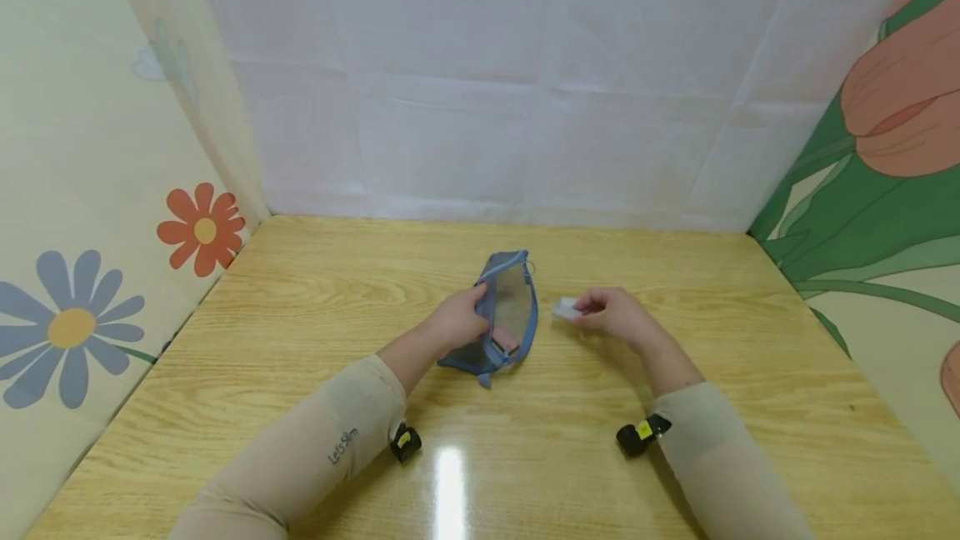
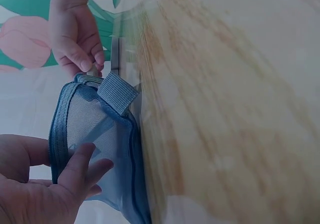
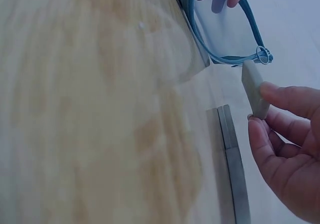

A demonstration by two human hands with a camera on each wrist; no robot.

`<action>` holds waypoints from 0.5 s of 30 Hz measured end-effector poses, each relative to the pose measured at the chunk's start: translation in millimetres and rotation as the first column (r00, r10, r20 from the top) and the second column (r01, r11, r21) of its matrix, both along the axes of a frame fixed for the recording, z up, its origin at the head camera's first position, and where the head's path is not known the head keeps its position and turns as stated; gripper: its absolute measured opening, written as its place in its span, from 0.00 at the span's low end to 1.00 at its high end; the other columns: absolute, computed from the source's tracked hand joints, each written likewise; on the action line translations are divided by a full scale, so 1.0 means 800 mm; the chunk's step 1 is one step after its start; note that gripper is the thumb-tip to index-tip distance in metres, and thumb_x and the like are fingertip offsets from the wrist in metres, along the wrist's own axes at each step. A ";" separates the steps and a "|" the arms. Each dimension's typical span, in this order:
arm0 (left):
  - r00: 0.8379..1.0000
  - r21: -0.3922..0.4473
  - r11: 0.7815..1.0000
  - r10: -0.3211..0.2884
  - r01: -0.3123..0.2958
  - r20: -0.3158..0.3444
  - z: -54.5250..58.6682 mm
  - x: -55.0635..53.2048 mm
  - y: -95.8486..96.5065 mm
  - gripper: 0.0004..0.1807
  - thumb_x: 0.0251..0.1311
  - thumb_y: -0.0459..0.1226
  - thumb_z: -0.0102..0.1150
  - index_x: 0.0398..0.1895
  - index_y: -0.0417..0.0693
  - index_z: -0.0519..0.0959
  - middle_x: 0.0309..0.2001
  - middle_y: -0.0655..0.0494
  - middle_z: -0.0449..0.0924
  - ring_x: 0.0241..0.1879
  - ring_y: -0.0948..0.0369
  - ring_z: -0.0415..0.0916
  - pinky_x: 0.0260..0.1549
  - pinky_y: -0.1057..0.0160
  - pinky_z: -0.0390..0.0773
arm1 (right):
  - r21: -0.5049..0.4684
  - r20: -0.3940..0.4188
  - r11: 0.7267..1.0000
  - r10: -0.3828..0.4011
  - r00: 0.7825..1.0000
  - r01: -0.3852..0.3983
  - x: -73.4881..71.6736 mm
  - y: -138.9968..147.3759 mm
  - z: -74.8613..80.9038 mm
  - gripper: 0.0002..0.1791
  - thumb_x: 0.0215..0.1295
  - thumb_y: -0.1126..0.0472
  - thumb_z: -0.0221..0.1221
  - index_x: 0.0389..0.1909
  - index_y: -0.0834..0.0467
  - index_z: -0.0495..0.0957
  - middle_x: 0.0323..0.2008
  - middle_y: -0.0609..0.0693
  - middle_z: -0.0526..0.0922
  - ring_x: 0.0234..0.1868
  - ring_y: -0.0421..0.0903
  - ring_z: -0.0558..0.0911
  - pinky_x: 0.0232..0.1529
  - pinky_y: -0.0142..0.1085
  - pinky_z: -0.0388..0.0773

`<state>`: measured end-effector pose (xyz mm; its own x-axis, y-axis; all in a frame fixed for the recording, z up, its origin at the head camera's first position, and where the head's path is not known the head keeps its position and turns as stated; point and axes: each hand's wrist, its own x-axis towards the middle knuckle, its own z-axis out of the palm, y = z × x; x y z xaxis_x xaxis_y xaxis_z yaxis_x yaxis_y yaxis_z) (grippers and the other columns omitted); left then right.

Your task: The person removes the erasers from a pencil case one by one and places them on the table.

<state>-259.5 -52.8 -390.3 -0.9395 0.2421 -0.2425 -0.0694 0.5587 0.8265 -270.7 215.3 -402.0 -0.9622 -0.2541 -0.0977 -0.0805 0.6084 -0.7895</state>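
Observation:
A blue mesh zip pouch (image 1: 512,298) lies on the wooden table with its mouth spread toward the right. My left hand (image 1: 456,317) grips the pouch's near-left side by the zip edge. In the left wrist view, fingers (image 2: 80,166) reach over that edge while the thumb stays on the other side. A small pinkish block (image 1: 506,342) sits inside the pouch near its lower end. Just right of the mouth, my right hand (image 1: 617,315) pinches a small pale rectangular block (image 3: 254,89), like an eraser, between thumb and fingertips.
The wooden table (image 1: 300,290) ends at a white cloth backdrop (image 1: 450,107). Flower-printed cloth panels stand along the left (image 1: 75,190) and right sides. A metal ring (image 3: 262,55) hangs at one end of the pouch's zip. Black cameras are strapped to both sleeved wrists.

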 end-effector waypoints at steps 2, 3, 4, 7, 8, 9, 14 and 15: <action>1.000 -0.005 1.000 -0.003 0.003 0.001 0.000 -0.001 0.000 0.41 0.50 0.25 0.50 0.71 0.47 0.50 0.67 0.46 0.57 0.39 0.54 0.73 0.24 0.67 0.75 | 0.019 -0.001 1.000 -0.008 1.000 0.008 0.001 0.001 -0.001 0.13 0.54 0.61 0.63 0.39 0.63 0.79 0.36 0.54 0.80 0.37 0.47 0.75 0.37 0.34 0.73; 1.000 -0.004 1.000 -0.005 0.005 0.001 0.000 -0.001 0.000 0.41 0.50 0.25 0.50 0.71 0.47 0.50 0.67 0.45 0.57 0.39 0.54 0.73 0.24 0.67 0.75 | 0.027 0.002 0.999 -0.020 1.000 0.020 0.003 0.002 -0.002 0.13 0.54 0.61 0.63 0.39 0.63 0.79 0.37 0.54 0.80 0.38 0.47 0.75 0.38 0.35 0.73; 1.000 -0.005 1.000 -0.006 0.006 0.000 0.000 -0.001 0.000 0.41 0.50 0.25 0.50 0.71 0.47 0.50 0.67 0.45 0.57 0.39 0.54 0.73 0.24 0.67 0.75 | 0.037 0.001 0.999 -0.025 1.000 0.025 0.004 0.002 -0.003 0.13 0.54 0.61 0.63 0.39 0.62 0.79 0.37 0.54 0.80 0.39 0.48 0.75 0.39 0.35 0.73; 1.000 -0.001 1.000 -0.004 0.004 0.002 0.001 -0.001 0.000 0.41 0.50 0.25 0.50 0.70 0.46 0.50 0.67 0.44 0.56 0.40 0.54 0.73 0.24 0.67 0.75 | 0.051 -0.008 0.998 -0.032 0.999 0.033 0.006 0.003 -0.007 0.12 0.53 0.61 0.64 0.38 0.62 0.79 0.37 0.54 0.81 0.40 0.48 0.75 0.39 0.35 0.73; 1.000 0.002 1.000 -0.002 0.002 0.004 0.001 -0.001 0.000 0.41 0.50 0.25 0.50 0.70 0.46 0.50 0.67 0.44 0.57 0.40 0.53 0.73 0.24 0.67 0.75 | 0.060 -0.015 0.998 -0.033 0.999 0.034 0.007 0.003 -0.008 0.12 0.53 0.61 0.64 0.38 0.62 0.79 0.37 0.54 0.81 0.39 0.48 0.75 0.39 0.35 0.73; 1.000 0.003 1.000 -0.002 0.002 0.004 0.001 -0.001 0.000 0.41 0.50 0.24 0.50 0.70 0.46 0.50 0.67 0.44 0.57 0.40 0.53 0.73 0.25 0.67 0.75 | 0.071 -0.017 0.997 -0.036 0.999 0.037 0.008 0.003 -0.010 0.12 0.53 0.60 0.64 0.37 0.62 0.80 0.36 0.53 0.81 0.38 0.47 0.75 0.38 0.35 0.72; 1.000 0.000 1.000 -0.004 0.004 0.007 0.002 0.000 0.000 0.42 0.50 0.24 0.50 0.70 0.47 0.50 0.67 0.44 0.57 0.38 0.54 0.73 0.24 0.67 0.75 | 0.113 -0.038 0.992 -0.053 0.998 0.057 0.010 0.000 -0.015 0.12 0.52 0.60 0.65 0.36 0.62 0.80 0.33 0.52 0.81 0.35 0.45 0.75 0.35 0.33 0.72; 1.000 -0.002 1.000 -0.004 0.004 0.004 0.002 0.000 0.000 0.42 0.50 0.24 0.50 0.70 0.47 0.50 0.67 0.44 0.57 0.38 0.55 0.73 0.24 0.67 0.75 | 0.122 -0.039 0.990 -0.064 0.997 0.069 0.011 -0.002 -0.016 0.12 0.51 0.60 0.65 0.35 0.62 0.80 0.32 0.51 0.80 0.34 0.45 0.75 0.35 0.33 0.72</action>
